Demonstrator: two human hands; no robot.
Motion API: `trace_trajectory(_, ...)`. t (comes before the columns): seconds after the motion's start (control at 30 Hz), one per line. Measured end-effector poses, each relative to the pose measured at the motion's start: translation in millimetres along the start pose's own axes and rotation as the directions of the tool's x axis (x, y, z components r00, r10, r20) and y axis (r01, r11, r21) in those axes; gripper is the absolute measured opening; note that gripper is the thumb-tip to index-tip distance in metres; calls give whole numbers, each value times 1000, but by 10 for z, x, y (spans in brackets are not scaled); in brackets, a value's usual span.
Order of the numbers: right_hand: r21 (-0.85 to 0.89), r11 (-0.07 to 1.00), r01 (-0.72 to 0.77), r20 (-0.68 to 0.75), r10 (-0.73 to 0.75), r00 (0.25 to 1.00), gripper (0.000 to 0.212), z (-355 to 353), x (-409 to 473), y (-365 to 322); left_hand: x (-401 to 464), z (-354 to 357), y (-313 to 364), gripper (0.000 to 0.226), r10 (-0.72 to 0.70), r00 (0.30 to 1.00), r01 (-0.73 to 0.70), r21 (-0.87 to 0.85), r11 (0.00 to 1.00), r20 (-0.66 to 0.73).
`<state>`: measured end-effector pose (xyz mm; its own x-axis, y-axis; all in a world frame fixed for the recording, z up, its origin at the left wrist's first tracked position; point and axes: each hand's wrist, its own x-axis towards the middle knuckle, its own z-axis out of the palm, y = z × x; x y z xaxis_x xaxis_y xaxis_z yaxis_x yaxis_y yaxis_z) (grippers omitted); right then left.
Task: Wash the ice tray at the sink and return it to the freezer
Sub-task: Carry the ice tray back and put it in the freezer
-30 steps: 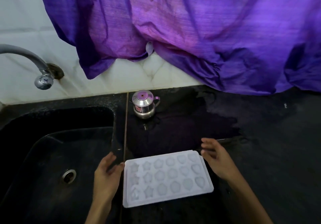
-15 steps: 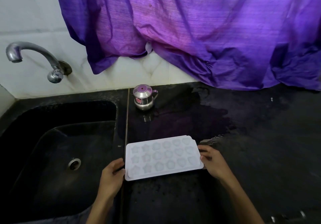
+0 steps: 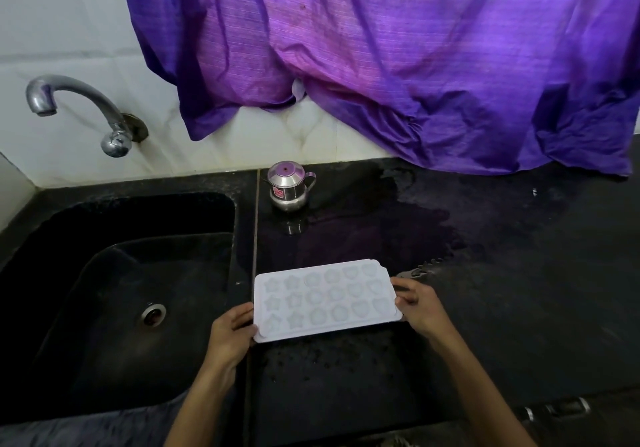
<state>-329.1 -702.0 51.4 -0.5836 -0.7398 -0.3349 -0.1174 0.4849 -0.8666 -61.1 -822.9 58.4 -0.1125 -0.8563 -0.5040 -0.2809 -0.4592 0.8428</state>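
Note:
A white ice tray with star, flower and heart moulds lies flat on the black counter, just right of the sink. My left hand grips the tray's left short edge, fingers curled at the corner. My right hand holds the right short edge, fingers curled round it. The tray's cells face up. A metal tap curves out of the wall above the sink's back left, with no water running.
A small steel pot with a lid stands at the back of the counter near the sink's right rim. A purple cloth hangs over the tiled wall. A wet patch covers the counter behind the tray. The sink drain lies bare.
Both hands, open beside the tray a second ago, have closed on its two short edges. The view has shifted so the tap and sink show more fully.

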Motion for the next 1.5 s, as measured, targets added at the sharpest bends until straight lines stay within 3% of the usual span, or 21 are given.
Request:
trace_trajectory(0.33, 56, 998, -30, 10, 29, 1000, 37, 38, -67, -65, 14, -51, -17, 44, -30, 999, 29, -26, 999, -35)
trace_trajectory(0.53, 73, 996, 53, 47, -56, 997, 37, 92, -89, -173, -41, -154, -15, 40, -5, 998, 2, -57, 998, -61)
trace_trajectory(0.93, 76, 987, 142, 312, -159, 937, 35, 357, 57, -489, -458, -576, -143, 38, -11, 968, -32, -165, 986, -252)
trace_trajectory(1.23, 54, 972, 227, 609, -212, 765, 37, 707, 106, -730, -1166, -685, -595, 40, -168, 847, -3, -320, 947, -505)
trace_trajectory(1.5, 14, 941, 338, 858, -185, 479, 37, 1223, -108, -811, -2072, -518, -1071, 44, -358, 649, -33, -495, 868, -672)
